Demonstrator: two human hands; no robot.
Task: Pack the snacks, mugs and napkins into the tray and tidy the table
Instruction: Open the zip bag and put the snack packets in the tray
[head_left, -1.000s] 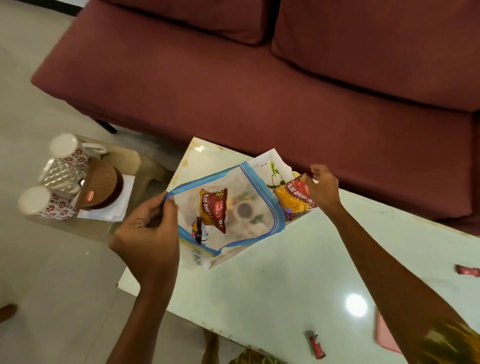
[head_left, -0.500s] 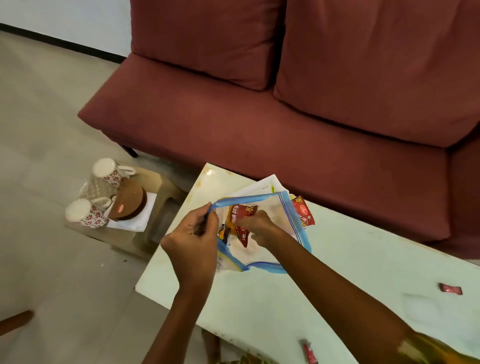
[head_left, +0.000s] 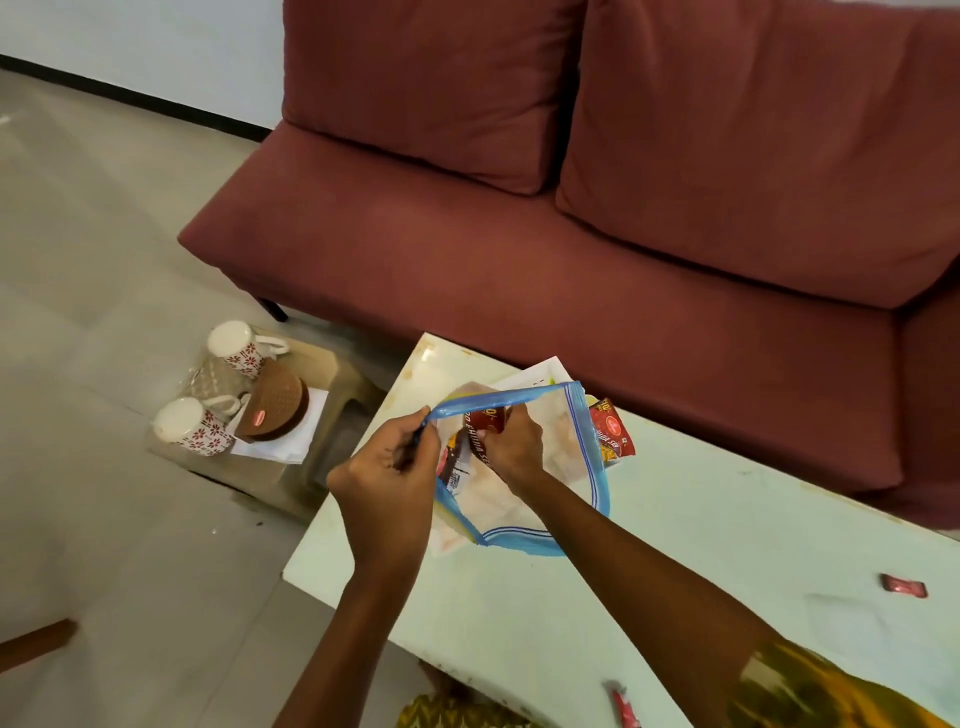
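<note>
A clear zip bag (head_left: 563, 457) with a blue rim lies open at the near-left end of the pale table (head_left: 675, 571). My left hand (head_left: 389, 483) pinches the bag's rim at its left corner. My right hand (head_left: 511, 447) is inside the bag's mouth, gripping a red snack packet (head_left: 480, 431). Another red snack packet (head_left: 610, 434) lies under the bag's far right side, on a white paper (head_left: 545, 369). Two floral mugs (head_left: 234, 348) (head_left: 187, 428) stand on a low stool (head_left: 332, 374) to the left, beside a brown round box (head_left: 275, 410) on white napkins (head_left: 311, 415).
A maroon sofa (head_left: 571, 249) runs behind the table. Small red sweets lie on the table at the right (head_left: 904, 587) and near the front edge (head_left: 623, 706). A patterned glass (head_left: 213, 379) stands between the mugs. Tiled floor (head_left: 104, 260) lies to the left.
My right hand took a red snack packet from beside the bag and moved it into the bag's mouth. My left hand stayed pinched on the rim. The view tilted up.
</note>
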